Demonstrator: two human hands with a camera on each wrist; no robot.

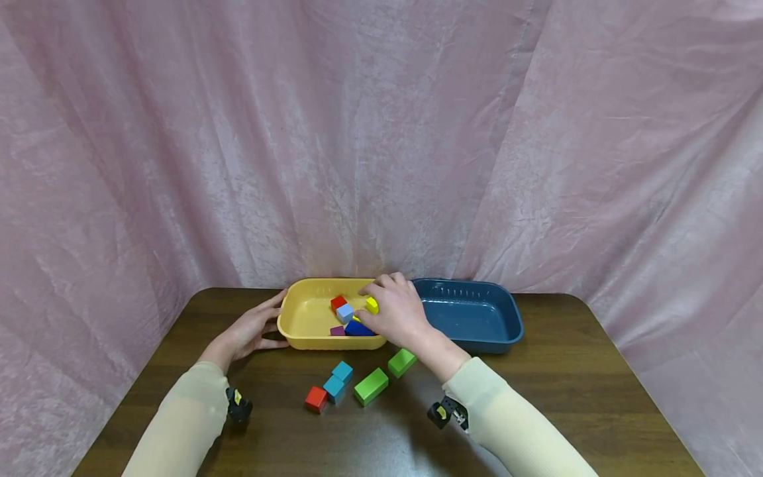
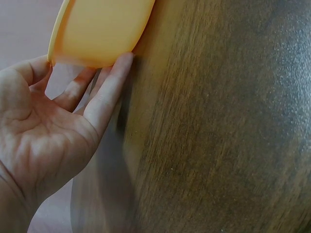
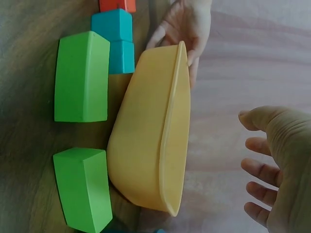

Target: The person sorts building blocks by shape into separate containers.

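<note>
A yellow tray (image 1: 310,342) holds several small blocks: a red block (image 1: 338,303), a light blue block (image 1: 344,313), a purple block (image 1: 337,330), a dark blue block (image 1: 359,328) and a yellow block (image 1: 372,305). My left hand (image 1: 250,328) rests with spread fingers against the tray's left end, its fingertips touching the rim and outer wall, as the left wrist view shows. Above the tray's right part is my right hand (image 1: 398,311), thumb and fingers apart. Nothing lies between its fingers (image 3: 262,172) in the right wrist view. It hides part of the tray's right end.
A dark blue tray (image 1: 509,331) stands just right of the yellow one. In front lie two green blocks (image 1: 371,387), two turquoise blocks (image 1: 334,389) and a red block (image 1: 316,399) on the wooden table (image 1: 566,397). A pink curtain (image 1: 369,165) hangs behind.
</note>
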